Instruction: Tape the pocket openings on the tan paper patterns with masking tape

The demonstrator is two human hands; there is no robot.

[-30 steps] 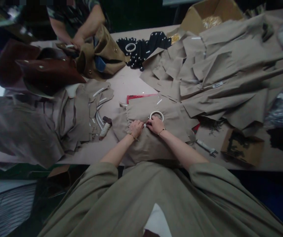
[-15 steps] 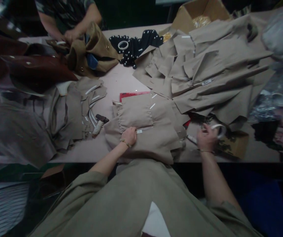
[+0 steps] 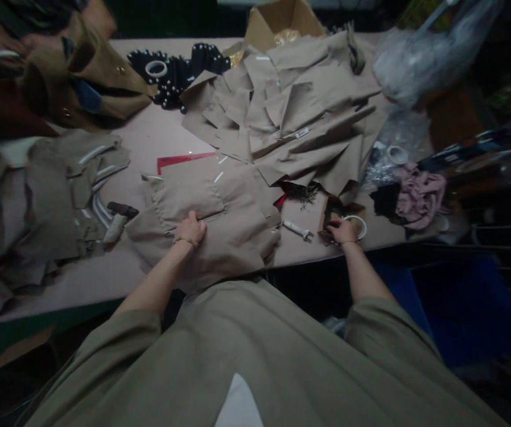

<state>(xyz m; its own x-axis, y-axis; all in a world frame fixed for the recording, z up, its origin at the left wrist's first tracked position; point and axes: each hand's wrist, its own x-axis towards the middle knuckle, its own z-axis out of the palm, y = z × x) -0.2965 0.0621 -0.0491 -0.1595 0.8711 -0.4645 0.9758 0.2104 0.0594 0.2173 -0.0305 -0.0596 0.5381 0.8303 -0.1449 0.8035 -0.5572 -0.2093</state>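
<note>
My left hand (image 3: 190, 229) rests on a beige fabric piece (image 3: 237, 231) with a gathered pocket, its fingers closed at the pocket's lower edge beside a zip. My right hand (image 3: 343, 230) dips its fingertips into a small cardboard box (image 3: 332, 206) holding dark bits. Those fingers look bent together; whatever is between them is hidden. A white ring-shaped roll (image 3: 362, 223) sits against the outer side of this hand; whether it is hooked on the fingers I cannot tell. Left of the box lies a slim white-handled tool (image 3: 297, 229) with a dark pronged end.
Stacked beige pieces (image 3: 291, 112) spread behind, with more beige fabric (image 3: 45, 201) at left. A dark-handled tool (image 3: 121, 209) lies beside it. Farther back are black studded fabric (image 3: 170, 74), another roll (image 3: 156, 69) and a carton (image 3: 282, 21). A co-worker's arm (image 3: 99, 21) is at upper left.
The view has swung right. My right hand has moved from beside the white-handled tool to the small box, and its fingers are now inside. My left hand stays on the pocket.
</note>
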